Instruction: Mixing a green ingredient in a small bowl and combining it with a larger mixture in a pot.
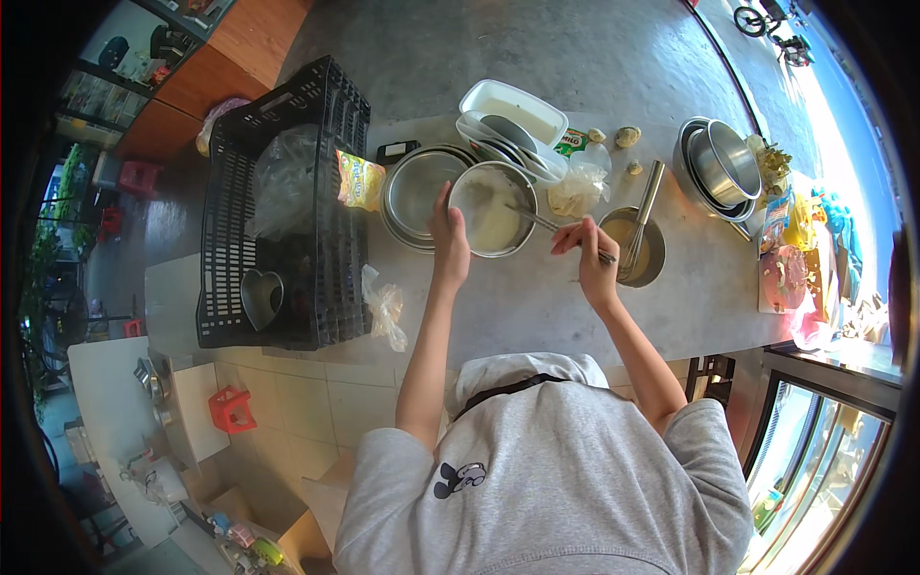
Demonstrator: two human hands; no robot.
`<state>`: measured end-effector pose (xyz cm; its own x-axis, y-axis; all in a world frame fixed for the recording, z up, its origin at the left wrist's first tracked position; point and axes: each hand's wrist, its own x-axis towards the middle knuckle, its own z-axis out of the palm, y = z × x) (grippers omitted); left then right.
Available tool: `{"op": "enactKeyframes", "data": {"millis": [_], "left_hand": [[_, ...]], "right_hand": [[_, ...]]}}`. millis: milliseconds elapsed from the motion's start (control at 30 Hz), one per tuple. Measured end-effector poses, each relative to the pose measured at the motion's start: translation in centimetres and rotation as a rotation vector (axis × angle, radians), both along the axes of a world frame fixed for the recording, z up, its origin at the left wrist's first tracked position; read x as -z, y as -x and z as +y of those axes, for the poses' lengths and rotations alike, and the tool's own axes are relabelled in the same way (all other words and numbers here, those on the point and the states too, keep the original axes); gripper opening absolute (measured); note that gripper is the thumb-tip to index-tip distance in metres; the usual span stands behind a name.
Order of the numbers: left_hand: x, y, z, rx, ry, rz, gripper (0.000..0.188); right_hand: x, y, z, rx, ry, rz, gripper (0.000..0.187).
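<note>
A round metal pan (492, 237) with creamy white mixture inside is tilted toward me above the table. My left hand (448, 244) grips its left rim, thumb along the side. My right hand (596, 266) is closed on a long thin metal utensil (543, 222), whose far end dips into the mixture, so its kind is hidden. Just right of that hand, a wire whisk (649, 196) leans in a metal bowl (659, 259) of tan batter. Stacked round metal pans (407, 196) sit behind the held pan on the left.
A black plastic crate (340, 259) stands at the left with a heart-shaped tin (261, 297) inside. Behind the pan are a white tub (522, 103) and a bag of pale powder (578, 190). Nested steel bowls (725, 163) and colourful packages (781, 273) occupy the right side.
</note>
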<state>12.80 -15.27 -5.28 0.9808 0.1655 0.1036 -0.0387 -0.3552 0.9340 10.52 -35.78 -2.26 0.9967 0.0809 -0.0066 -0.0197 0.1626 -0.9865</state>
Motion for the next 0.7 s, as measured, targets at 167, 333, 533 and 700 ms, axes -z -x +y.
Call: {"op": "enactKeyframes", "data": {"millis": [167,333,533,700], "left_hand": [[0.2,0.3,0.1,-0.037,0.025,-0.053,0.056],[-0.2,0.8,0.0,-0.026,0.008,-0.018,0.059],[-0.3,1.1,-0.2,-0.021,0.018,-0.081,0.061],[0.1,0.8,-0.3,-0.017,0.075,-0.126,0.063]], "right_hand": [[-0.4,-0.5,0.2,0.166,-0.078,-0.06,0.048],[-0.8,0.0,0.8,0.072,-0.086,0.036,0.049],[-1.0,0.8,0.9,0.068,-0.02,0.041,0.051],[-1.3,1.2,0.3,0.005,-0.223,0.14,0.052]]}}
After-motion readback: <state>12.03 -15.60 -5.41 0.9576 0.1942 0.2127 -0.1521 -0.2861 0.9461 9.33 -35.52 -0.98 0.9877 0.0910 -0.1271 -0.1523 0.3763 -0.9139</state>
